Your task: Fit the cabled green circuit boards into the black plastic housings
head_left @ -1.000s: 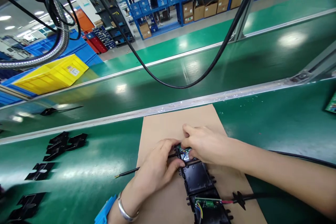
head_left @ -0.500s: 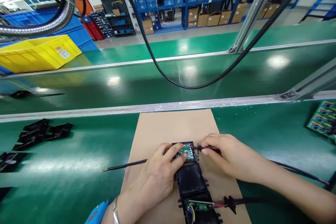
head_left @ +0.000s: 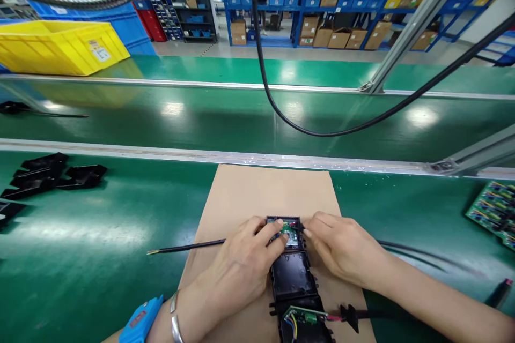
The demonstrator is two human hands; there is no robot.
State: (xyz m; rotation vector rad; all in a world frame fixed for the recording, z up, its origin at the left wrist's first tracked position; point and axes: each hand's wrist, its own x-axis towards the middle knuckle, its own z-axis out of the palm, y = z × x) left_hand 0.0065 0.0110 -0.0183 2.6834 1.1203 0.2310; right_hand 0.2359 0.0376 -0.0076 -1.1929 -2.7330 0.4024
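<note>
On the cardboard sheet [head_left: 277, 187] lies a row of black plastic housings [head_left: 293, 276]. In the far one sits a green circuit board [head_left: 290, 231]. My left hand [head_left: 243, 265] rests over that housing, thumb and fingers bent down onto the board and gripping it there. My right hand [head_left: 346, 249] pinches a black cable [head_left: 418, 252] at the housing's right edge, close to where its wires meet the board. Part of the cable end is hidden by my fingers. Nearer me, a second circuit board [head_left: 308, 316] lies tilted on a housing, joined to a cable with a black grommet [head_left: 351, 318].
A stripped black cable end [head_left: 185, 247] sticks out left of my left hand. Black plastic parts [head_left: 82, 177] lie at left, a stack of circuit boards [head_left: 494, 214] at right. A black cable [head_left: 322, 134] loops down overhead. A yellow bin [head_left: 60, 48] stands at far left.
My right hand has moved slightly left, bringing the cable up against the housing's edge. The cable behind it has shifted. My left hand keeps its place on the board; the view has tilted a little.
</note>
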